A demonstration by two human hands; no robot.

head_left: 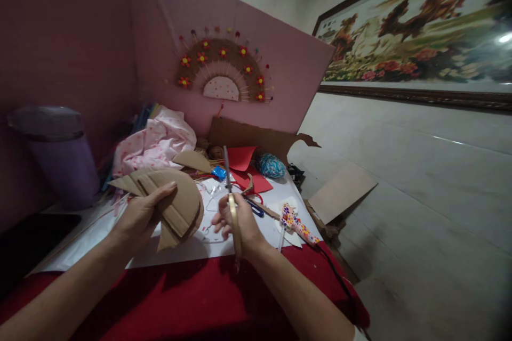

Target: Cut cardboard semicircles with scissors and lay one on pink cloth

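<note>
My left hand (pixel 141 213) grips a stack of brown cardboard pieces (pixel 176 200) cut in rounded, fan-like shapes, held tilted above the white sheet (pixel 100 240). My right hand (pixel 236 221) is closed round a pair of scissors (pixel 231 200) with yellowish handles. The blades point up and away from me. The scissors are just right of the cardboard and not touching it.
A purple bin (pixel 60 154) stands at the left, pink cloth (pixel 154 144) behind. Red paper (pixel 248 170), blue yarn (pixel 271 165), a floral glue gun (pixel 298 224) and a cardboard sheet (pixel 256 136) lie on the table. A fan decoration (pixel 222 72) hangs on the pink board. Tiled floor lies right.
</note>
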